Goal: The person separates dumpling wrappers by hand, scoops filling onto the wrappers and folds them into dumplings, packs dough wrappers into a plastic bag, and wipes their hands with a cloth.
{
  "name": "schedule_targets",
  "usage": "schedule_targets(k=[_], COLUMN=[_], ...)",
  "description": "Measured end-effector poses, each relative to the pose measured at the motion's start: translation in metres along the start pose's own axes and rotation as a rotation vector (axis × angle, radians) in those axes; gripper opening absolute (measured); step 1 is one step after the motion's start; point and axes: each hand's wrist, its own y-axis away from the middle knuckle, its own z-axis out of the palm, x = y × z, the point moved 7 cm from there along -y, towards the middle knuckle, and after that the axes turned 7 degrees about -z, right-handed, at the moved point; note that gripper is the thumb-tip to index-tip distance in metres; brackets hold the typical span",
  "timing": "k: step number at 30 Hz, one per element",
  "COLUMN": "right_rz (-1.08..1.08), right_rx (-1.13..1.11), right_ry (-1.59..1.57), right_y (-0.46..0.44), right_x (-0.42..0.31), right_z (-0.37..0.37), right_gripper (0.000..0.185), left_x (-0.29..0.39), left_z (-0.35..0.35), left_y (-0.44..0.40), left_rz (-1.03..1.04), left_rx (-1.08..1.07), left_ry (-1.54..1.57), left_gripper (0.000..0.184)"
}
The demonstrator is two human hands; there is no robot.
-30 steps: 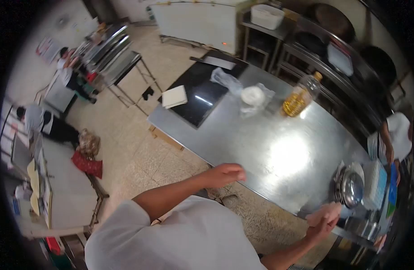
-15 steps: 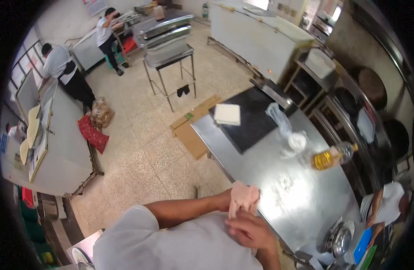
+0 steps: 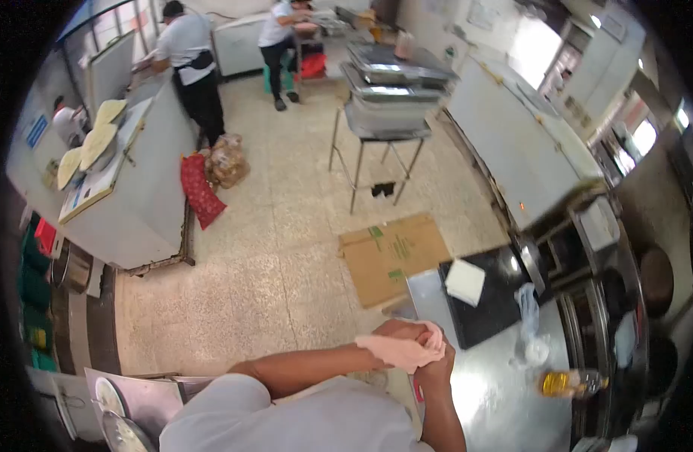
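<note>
A crumpled pink cloth (image 3: 403,352) is bunched between my two hands, just off the near-left edge of the steel table (image 3: 478,388). My left hand (image 3: 397,330) is closed on it from the far side, and part of the cloth hangs over the wrist. My right hand (image 3: 435,368) grips the other end, its fingers partly hidden by the folds. On the table beyond lie a black board (image 3: 488,320) with a stack of white squares (image 3: 465,282), a clear plastic bag (image 3: 527,309) and a bottle of yellow oil (image 3: 561,384).
Flattened cardboard (image 3: 395,256) lies on the floor past the table. Metal trays (image 3: 399,71) are stacked on a stand. A red mesh sack (image 3: 199,192) and a filled plastic bag (image 3: 227,162) sit by a white freezer (image 3: 147,203). Two people in white shirts work at the back.
My view has swung right, showing more cardboard and the right-hand freezer. My right hand has gone from beside the cloth's lower edge to gripping its end, bunching it against my left hand.
</note>
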Motion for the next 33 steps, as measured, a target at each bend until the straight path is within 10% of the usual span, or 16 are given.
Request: schedule_targets(k=[4, 6, 8, 9, 11, 12, 14, 17, 23, 25, 26, 28, 31, 33], right_rz=[-0.220, 0.048, 0.075, 0.151, 0.212, 0.115, -0.048, -0.208, 0.057, 0.214, 0.234, 0.069, -0.340, -0.418], right_rx=[0.172, 0.430, 0.128, -0.020, -0.160, -0.184, -0.253, -0.316, -0.118, -0.459, -0.493, 0.053, -0.510, -0.362], right_ry=[0.019, -0.754, -0.530, -0.699, -0.863, -0.829, -0.759, -0.702, -0.706, -2.132, -2.137, -1.121, -0.840, -0.701], right_y=[-0.032, -0.038, -0.041, -0.028, -0.018, -0.025, -0.024, -0.024, -0.018, -0.031, -0.023, -0.017, -0.016, -0.013], right_x=[-0.019, -0.013, 0.001, 0.033, 0.052, 0.045, 0.025, -0.008, 0.024, -0.014, -0.024, -0.010, -0.041, -0.058], right_z=[-0.006, -0.015, 0.007, 0.043, 0.072, 0.068, 0.059, 0.056, 0.053, 0.047, 0.038, -0.008, -0.008, -0.015], right_gripper=[0.048, 0.057, 0.044, 0.040, 0.039, 0.039, 0.039, 0.040, 0.036, 0.034, 0.034, 0.037, 0.043, 0.053], left_x=[0.052, 0.012, -0.029, -0.030, -0.012, -0.024, -0.109, -0.067, -0.016, 0.013, 0.025, 0.029, 0.025, 0.039], left_z=[-0.054, -0.066, -0.032, -0.015, -0.023, -0.024, -0.001, -0.007, -0.019, -0.041, -0.051, -0.064, -0.041, 0.004], left_y=[0.031, 0.042, 0.034, 0.034, 0.052, 0.045, 0.024, 0.036, 0.039, 0.045, 0.054, 0.060, 0.037, 0.030], left_rz=[0.458, 0.211, -0.096, -0.103, 0.303, 0.330, -0.545, -0.445, 0.115, 0.170, 0.106, 0.029, 0.320, 0.330], left_rx=[0.530, 0.536, -0.233, -0.279, 0.444, 0.438, -0.105, 0.442, 0.694, 0.689, 0.733, 0.795, 0.467, 0.346], left_ry=[-0.419, 0.141, 1.351, 1.332, -0.289, -0.298, 0.111, 0.572, -0.044, -0.153, -0.168, -0.176, 0.512, 0.474], left_gripper=[0.017, 0.027, 0.022, 0.022, 0.026, 0.026, 0.037, 0.043, 0.033, 0.030, 0.026, 0.027, 0.049, 0.066])
